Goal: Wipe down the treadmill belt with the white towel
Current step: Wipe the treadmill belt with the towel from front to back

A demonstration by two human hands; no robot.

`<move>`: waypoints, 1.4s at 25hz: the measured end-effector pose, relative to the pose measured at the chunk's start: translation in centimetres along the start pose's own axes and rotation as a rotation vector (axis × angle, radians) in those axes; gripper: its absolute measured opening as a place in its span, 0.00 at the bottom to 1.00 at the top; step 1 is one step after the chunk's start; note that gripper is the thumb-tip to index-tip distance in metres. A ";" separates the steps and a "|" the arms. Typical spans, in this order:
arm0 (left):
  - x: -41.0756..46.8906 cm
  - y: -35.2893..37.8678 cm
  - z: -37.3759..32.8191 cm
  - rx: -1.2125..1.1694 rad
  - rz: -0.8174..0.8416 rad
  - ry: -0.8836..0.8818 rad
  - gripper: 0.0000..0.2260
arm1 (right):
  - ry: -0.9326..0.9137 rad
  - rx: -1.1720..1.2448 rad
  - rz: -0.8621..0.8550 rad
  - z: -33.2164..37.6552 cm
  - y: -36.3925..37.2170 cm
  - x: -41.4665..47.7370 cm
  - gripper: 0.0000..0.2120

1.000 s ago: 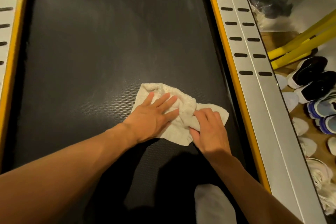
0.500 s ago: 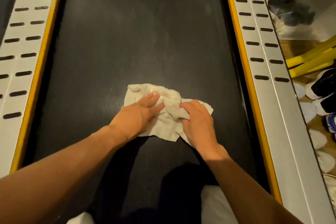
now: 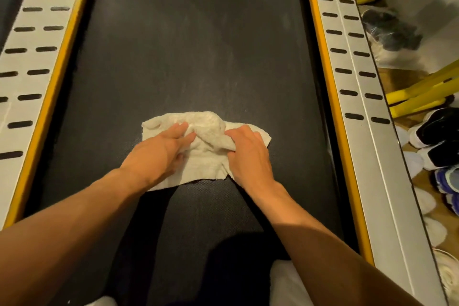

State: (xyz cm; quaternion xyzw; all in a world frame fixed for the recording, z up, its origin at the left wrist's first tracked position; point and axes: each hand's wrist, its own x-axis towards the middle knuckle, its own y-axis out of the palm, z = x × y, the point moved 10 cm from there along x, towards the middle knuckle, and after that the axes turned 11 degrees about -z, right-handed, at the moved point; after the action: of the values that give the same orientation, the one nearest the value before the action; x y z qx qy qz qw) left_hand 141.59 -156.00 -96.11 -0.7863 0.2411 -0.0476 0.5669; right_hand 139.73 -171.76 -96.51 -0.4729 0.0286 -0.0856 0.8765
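- Belt (image 3: pixel 198 45) runs down the middle, btwn L rail (image 3: pixel 32 62) & R rail (image 3: pixel 352 82).
- Towel (image 3: pixel 208 156) lies on belt, approx mid-width, toward the person's end.
- L hand (image 3: pixel 159 154) flat on towel's left part; R hand (image 3: pixel 248 154) on its right part, gripping a fold.
- Shoes (image 3: pixel 439 131) on floor right of R rail; poles (image 3: pixel 422 92) behind them, bag (image 3: pixel 390 32) further back.

white towel (image 3: pixel 208 154), black belt (image 3: pixel 188 45), yellow trim (image 3: pixel 330 87)
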 end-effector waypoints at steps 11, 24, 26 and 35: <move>-2.4 0.0 3.0 0.124 0.031 -0.034 0.19 | -0.129 0.016 0.103 3.6 2.6 -0.3 0.20; -5.9 -2.2 9.6 0.111 -0.048 -0.226 0.17 | -0.435 0.000 0.339 10.7 7.3 -2.0 0.19; -7.3 -1.6 10.0 0.146 -0.060 -0.171 0.17 | -0.473 0.026 0.377 11.2 7.9 -4.9 0.18; -9.5 -2.5 14.4 0.104 -0.138 -0.344 0.20 | -0.561 -0.120 0.299 15.2 9.4 -3.3 0.17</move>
State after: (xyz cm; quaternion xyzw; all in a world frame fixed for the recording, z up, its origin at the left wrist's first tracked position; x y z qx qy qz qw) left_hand 139.05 -138.75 -97.01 -0.7670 0.0830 0.0364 0.6352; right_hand 139.61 -153.62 -96.05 -0.5196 -0.1401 0.1795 0.8235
